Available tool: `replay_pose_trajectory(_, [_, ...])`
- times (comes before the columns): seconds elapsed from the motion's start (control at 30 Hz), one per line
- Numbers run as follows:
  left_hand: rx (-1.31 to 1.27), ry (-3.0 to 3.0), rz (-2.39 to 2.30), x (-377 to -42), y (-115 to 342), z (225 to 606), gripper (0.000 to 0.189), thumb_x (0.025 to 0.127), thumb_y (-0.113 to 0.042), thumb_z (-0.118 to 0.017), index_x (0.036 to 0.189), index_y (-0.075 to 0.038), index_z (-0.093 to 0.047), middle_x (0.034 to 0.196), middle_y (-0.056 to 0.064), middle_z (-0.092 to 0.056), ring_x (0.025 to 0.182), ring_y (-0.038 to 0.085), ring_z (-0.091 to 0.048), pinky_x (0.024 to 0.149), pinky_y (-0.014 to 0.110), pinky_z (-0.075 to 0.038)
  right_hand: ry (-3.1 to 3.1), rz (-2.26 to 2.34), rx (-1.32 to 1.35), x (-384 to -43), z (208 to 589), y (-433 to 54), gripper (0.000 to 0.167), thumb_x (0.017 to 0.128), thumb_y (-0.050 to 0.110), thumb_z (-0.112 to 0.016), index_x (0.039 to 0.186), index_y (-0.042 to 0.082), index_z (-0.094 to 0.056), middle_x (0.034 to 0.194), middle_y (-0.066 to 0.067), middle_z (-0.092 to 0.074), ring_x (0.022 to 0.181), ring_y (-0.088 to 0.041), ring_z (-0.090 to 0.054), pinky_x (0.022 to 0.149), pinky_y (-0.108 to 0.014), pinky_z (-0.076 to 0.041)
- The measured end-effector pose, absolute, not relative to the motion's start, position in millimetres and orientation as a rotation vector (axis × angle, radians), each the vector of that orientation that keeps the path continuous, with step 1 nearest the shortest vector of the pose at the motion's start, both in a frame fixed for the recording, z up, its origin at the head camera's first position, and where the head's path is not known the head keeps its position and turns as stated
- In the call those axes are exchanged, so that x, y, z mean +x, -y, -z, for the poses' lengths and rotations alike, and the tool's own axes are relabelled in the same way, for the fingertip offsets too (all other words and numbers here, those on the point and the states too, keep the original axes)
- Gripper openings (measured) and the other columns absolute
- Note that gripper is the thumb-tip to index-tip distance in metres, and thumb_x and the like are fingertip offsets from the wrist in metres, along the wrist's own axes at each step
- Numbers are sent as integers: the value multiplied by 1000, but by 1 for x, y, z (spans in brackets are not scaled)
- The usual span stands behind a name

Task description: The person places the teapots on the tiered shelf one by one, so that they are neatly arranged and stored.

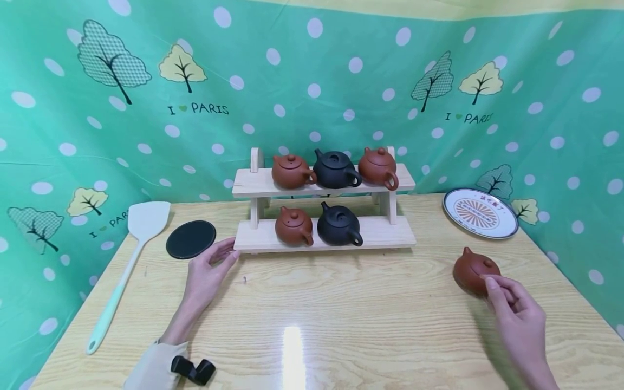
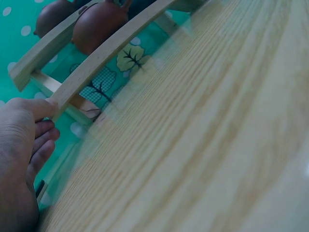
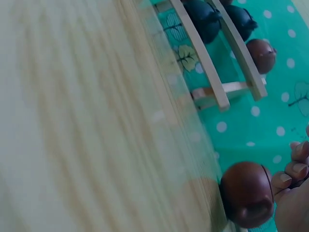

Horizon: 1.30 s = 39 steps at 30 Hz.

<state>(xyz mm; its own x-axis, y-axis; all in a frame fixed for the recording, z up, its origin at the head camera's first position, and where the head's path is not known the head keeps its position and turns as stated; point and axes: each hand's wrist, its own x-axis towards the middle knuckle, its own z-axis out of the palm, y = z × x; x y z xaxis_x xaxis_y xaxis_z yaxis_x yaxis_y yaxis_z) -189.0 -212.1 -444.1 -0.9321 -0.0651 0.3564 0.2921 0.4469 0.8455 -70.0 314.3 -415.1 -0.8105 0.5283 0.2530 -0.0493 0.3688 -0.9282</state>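
A two-tier wooden rack (image 1: 322, 240) stands at the back of the table. My left hand (image 1: 207, 271) holds the left end of its lower shelf, with the thumb at the front edge in the left wrist view. At the right, my right hand (image 1: 521, 314) pinches the handle side of a reddish-brown teapot (image 1: 473, 272), whose spout points away; fingers hide the handle. On the upper shelf sit a brown teapot (image 1: 290, 172), a black teapot (image 1: 333, 169) and another brown teapot (image 1: 377, 165). The lower shelf bears a brown teapot (image 1: 293, 226) and a black teapot (image 1: 338, 225) side by side.
Behind the right hand's teapot, a patterned plate (image 1: 458, 216) lies near the back right edge. A round black mat (image 1: 190, 240) is beside the left hand. Farther left lies a spatula (image 1: 119, 292) with a pale green handle. Green printed cloth (image 1: 312, 108) hangs behind the table.
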Motion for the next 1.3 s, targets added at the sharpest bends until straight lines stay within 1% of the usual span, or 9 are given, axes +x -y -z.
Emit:
replay_pose_trajectory(0.2, [-208,2362,1492,-194,218,455,36,98,-12,-74,132,1,-68,125,16,-71,107,15,-67,90,9,-50,2117,-1428,-465,-66,419,-329,15,105,13,-63,110,20,-74,84,12,-73,68,-2,-56,55,-11,-45])
replay_pose_trajectory(0.47, [-217,2366,1488,-194,221,456,37,99,-18,-74,131,0,-68,125,14,-72,104,2,-65,91,12,-51,2126,-1354,-588,-64,427,-345,11,104,17,-65,105,23,-74,76,14,-70,67,-2,-55,53,-13,-42])
replay_pose_trajectory(0.67, [-205,2372,1493,-194,221,456,38,100,-19,-73,132,0,-68,126,15,-71,106,8,-66,91,12,-51,2167,-1360,-629,-62,433,-354,10,105,24,-64,109,22,-73,74,7,-67,67,-6,-51,51,-20,-39])
replay_pose_trajectory(0.77, [-200,2366,1505,-194,220,456,37,99,-18,-73,132,-1,-68,125,15,-71,107,10,-66,91,12,-51,2185,-1351,-621,-62,437,-357,8,105,23,-64,105,26,-72,72,8,-66,65,-6,-50,49,-20,-37])
replay_pose_trajectory(0.9, [-207,2358,1509,-193,220,455,37,99,-18,-74,131,-2,-69,125,14,-72,106,10,-66,91,12,-51,2208,-1343,-592,-63,441,-361,14,105,21,-65,100,33,-70,69,11,-65,62,-4,-49,49,-19,-37])
replay_pose_trajectory(1.03, [-209,2364,1499,-193,219,454,37,99,-18,-74,132,-1,-68,125,16,-71,106,10,-66,91,12,-51,2254,-1342,-552,-63,444,-364,18,104,21,-65,97,37,-69,66,9,-62,59,-4,-48,47,-22,-35])
replay_pose_trajectory(1.17, [-210,2364,1503,-193,219,454,37,99,-18,-74,132,0,-68,125,16,-71,106,10,-66,91,11,-50,2345,-1314,-519,-62,445,-365,9,105,26,-64,100,27,-71,65,3,-58,60,-8,-47,48,-27,-34])
replay_pose_trajectory(1.23, [-215,2360,1505,-193,219,454,37,99,-17,-74,131,-1,-68,124,16,-72,105,10,-66,91,11,-50,2381,-1297,-509,-62,446,-364,12,105,29,-64,103,21,-71,65,1,-55,60,-10,-46,48,-29,-33])
replay_pose_trajectory(1.3, [-222,2356,1505,-193,219,453,37,99,-17,-74,131,-1,-68,124,15,-72,105,11,-67,90,11,-50,2398,-1291,-499,-62,446,-363,15,105,31,-64,105,18,-71,65,0,-55,61,-11,-46,49,-30,-32])
